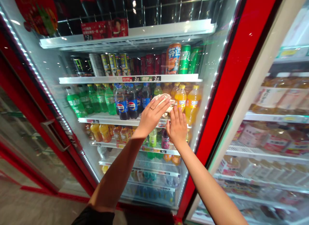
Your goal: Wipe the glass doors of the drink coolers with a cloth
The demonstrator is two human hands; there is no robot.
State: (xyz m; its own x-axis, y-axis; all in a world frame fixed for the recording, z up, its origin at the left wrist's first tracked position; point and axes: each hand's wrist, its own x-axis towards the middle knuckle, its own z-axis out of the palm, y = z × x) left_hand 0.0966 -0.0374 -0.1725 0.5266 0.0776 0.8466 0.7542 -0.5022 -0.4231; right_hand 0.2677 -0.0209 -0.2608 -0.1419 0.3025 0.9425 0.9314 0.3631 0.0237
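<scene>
A crumpled pale cloth (159, 98) lies under my left hand (151, 114), pressed against the glass door (135, 65) of a drinks fridge. A ring shows on one finger of that hand, which covers part of the cloth. Just right of and below it, my right hand (178, 126) rests with fingers stretched out, palm toward the glass, holding nothing. Its fingertips are close to the cloth's lower edge; whether they touch it I cannot tell. Behind the glass near my hands stand orange soda bottles (193, 101) and dark cola bottles (132, 101).
A metal door handle (55, 134) sits on the red frame at left. The red upright frame (224, 80) borders the glass at right. Beyond it stands another shelved cooler (263, 117) with bottles. Cans (173, 59) line an upper shelf. The floor (29, 205) shows at lower left.
</scene>
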